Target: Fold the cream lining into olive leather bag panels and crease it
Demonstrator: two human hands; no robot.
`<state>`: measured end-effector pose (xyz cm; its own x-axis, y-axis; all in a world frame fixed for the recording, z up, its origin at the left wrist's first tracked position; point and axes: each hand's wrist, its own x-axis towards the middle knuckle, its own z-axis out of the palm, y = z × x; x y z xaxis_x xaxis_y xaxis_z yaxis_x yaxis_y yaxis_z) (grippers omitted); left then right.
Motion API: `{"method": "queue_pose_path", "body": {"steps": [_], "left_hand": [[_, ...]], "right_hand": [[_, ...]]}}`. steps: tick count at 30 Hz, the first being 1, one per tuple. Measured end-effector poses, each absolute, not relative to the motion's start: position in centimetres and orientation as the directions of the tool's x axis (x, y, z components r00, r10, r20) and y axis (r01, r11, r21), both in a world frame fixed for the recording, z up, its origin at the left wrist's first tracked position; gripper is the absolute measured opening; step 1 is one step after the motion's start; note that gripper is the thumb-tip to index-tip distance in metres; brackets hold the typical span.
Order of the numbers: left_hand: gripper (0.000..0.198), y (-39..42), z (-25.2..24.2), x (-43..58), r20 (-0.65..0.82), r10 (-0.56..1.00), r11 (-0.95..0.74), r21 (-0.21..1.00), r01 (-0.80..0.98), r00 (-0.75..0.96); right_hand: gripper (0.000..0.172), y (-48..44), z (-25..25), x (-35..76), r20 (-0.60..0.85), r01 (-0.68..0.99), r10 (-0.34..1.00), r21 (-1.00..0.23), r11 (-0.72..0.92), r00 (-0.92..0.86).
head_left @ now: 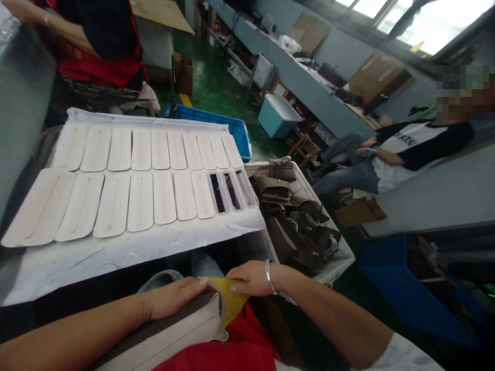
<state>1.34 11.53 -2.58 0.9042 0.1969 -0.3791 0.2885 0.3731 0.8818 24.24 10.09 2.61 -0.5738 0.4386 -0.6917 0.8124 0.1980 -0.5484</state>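
My left hand (174, 297) lies with fingers together on top of a beige, dark-edged leather piece (166, 332) that rests on my lap. My right hand (250, 278), a silver bangle on its wrist, pinches a yellow sheet (231, 304) tucked at the piece's right end. Just beyond my hands a board covered in white cloth (116, 252) carries two rows of several cream leather strips (141, 201); a few slots at the right of the near row show dark.
A white crate (340, 257) of dark brown leather parts stands right of the board. A blue crate (232, 129) sits behind it. A person in red stands at the far left; another sits at the right by a grey bench (436, 196).
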Motion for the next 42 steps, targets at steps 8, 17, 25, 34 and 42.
{"method": "queue_pose_path", "body": {"steps": [8,17,25,34,42], "left_hand": [[0.083,11.2,-3.4,1.3,-0.333,-0.006,0.811,0.550,0.200,0.943],[0.077,11.3,-4.5,0.2,-0.517,0.047,0.689,0.636,0.347,0.854],[0.067,12.0,-2.8,-0.2,-0.586,0.199,0.302,0.799,0.520,0.785],[0.064,11.0,-3.6,-0.1,-0.587,0.218,0.188,0.809,0.557,0.779],[0.061,10.6,-4.1,0.0,-0.564,0.202,0.190,0.825,0.533,0.801]], "right_hand": [[0.052,9.4,0.3,19.7,-0.473,0.931,0.802,-0.175,0.320,-0.364],[0.047,10.0,0.8,19.1,-0.427,0.825,0.713,-0.178,0.537,-0.556],[0.043,10.5,1.6,18.4,-0.515,0.783,0.619,-0.187,0.593,-0.592],[0.046,8.9,1.3,18.7,-0.509,0.833,0.674,-0.191,0.519,-0.536],[0.046,8.0,1.1,18.8,-0.458,0.851,0.724,-0.178,0.493,-0.515]]}}
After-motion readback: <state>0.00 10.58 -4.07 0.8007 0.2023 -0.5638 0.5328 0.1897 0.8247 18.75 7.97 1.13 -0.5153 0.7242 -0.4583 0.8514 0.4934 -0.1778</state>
